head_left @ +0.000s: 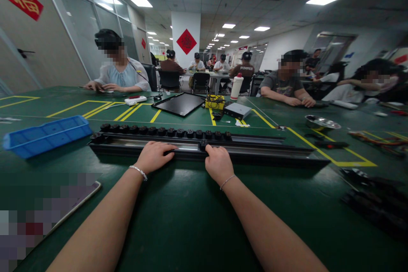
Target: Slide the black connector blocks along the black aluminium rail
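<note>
A long black rail (pixel 261 151) lies across the green table in front of me, with a shiny metal strip in its channel. A row of several small black round parts (pixel 165 131) sits along its far edge. My left hand (pixel 154 156) rests on the rail's near edge, fingers curled over it. My right hand (pixel 216 162) is beside it, its thumb and fingers pinching a small black part (pixel 202 143) that sits in the rail's channel.
A blue plastic bin (pixel 44 135) stands at the left. A tablet-like device (pixel 75 204) lies near my left forearm. Black parts (pixel 372 195) lie at the right, a metal bowl (pixel 321 123) beyond. Other people sit working at the far side.
</note>
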The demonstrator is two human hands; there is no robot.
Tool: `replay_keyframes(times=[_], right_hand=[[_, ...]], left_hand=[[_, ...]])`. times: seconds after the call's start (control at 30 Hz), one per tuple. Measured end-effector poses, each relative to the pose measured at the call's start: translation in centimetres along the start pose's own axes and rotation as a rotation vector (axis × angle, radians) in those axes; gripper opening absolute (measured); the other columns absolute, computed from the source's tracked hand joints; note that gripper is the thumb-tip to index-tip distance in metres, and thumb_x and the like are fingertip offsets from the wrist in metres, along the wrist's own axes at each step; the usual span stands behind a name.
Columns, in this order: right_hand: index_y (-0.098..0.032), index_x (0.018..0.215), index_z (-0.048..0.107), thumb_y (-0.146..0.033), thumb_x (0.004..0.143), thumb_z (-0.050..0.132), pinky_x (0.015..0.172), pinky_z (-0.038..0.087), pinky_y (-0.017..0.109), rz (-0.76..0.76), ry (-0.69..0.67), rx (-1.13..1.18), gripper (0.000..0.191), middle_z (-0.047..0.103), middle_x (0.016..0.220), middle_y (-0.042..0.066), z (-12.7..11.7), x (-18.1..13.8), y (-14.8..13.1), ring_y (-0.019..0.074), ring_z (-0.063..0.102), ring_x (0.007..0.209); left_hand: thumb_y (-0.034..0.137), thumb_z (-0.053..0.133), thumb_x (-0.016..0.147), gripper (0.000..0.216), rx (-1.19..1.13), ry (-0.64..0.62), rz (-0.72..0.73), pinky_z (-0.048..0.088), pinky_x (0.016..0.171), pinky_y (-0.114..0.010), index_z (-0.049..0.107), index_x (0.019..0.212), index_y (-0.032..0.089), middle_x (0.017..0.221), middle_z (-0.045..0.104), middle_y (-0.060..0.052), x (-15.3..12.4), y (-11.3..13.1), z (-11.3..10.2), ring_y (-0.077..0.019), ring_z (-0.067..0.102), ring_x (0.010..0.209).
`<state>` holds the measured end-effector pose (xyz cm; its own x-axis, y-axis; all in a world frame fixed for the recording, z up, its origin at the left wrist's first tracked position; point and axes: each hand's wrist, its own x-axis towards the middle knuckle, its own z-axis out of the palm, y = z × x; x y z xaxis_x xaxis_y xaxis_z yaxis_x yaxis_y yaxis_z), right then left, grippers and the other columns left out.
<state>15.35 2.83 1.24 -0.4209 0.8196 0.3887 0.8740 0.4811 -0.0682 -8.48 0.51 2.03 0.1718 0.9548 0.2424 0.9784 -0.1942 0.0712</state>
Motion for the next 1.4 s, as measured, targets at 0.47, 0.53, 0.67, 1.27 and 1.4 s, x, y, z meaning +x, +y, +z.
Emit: replay_keyframes(times=[0.47,0.53,0.67,1.27,1.4], right_hand=[[-0.020,0.086,0.055,-0.010,0.074,0.040,0.090,0.027,0.028,0.026,0.033,0.055,0.021,0.061,0.075,0.003,0.29,0.10,0.24,0.0165,0.053,0.076],[-0.020,0.086,0.055,-0.010,0.074,0.040,0.090,0.027,0.028,0.024,0.031,0.058,0.021,0.062,0.074,0.003,0.30,0.12,0.27,0.0167,0.053,0.076],[-0.020,0.087,0.055,-0.010,0.074,0.040,0.092,0.026,0.029,0.022,0.025,0.065,0.022,0.062,0.076,0.003,0.24,0.13,0.25,0.0169,0.053,0.078],[-0.020,0.088,0.057,-0.011,0.075,0.041,0.093,0.027,0.028,0.047,-0.007,0.023,0.023,0.065,0.078,0.004,-0.33,0.20,0.39,0.0162,0.055,0.076],[-0.020,0.090,0.057,-0.012,0.076,0.041,0.092,0.027,0.029,0.051,-0.009,0.016,0.023,0.064,0.079,0.004,-0.24,0.13,0.37,0.0164,0.054,0.078]], left_hand=[[0.047,0.037,0.081,0.036,0.007,0.004,-0.003,0.035,0.088,-0.036,0.059,0.108,0.038,0.111,0.065,0.004,0.01,-0.02,0.00,-0.0183,0.057,0.104],[0.047,0.038,0.081,0.036,0.007,0.003,-0.004,0.035,0.088,-0.036,0.060,0.108,0.038,0.111,0.065,0.005,0.00,-0.04,0.02,-0.0183,0.057,0.104],[0.047,0.038,0.081,0.035,0.010,0.007,-0.002,0.034,0.087,-0.035,0.060,0.107,0.038,0.111,0.065,0.004,-0.02,-0.07,0.04,-0.0179,0.057,0.103],[0.046,0.038,0.082,0.036,0.008,-0.002,-0.005,0.034,0.088,-0.035,0.060,0.108,0.037,0.112,0.065,0.005,-0.02,0.20,-0.25,-0.0176,0.057,0.103],[0.045,0.038,0.082,0.035,0.014,0.003,-0.006,0.034,0.088,-0.035,0.060,0.108,0.037,0.111,0.065,0.004,-0.05,0.11,-0.14,-0.0174,0.057,0.103]])
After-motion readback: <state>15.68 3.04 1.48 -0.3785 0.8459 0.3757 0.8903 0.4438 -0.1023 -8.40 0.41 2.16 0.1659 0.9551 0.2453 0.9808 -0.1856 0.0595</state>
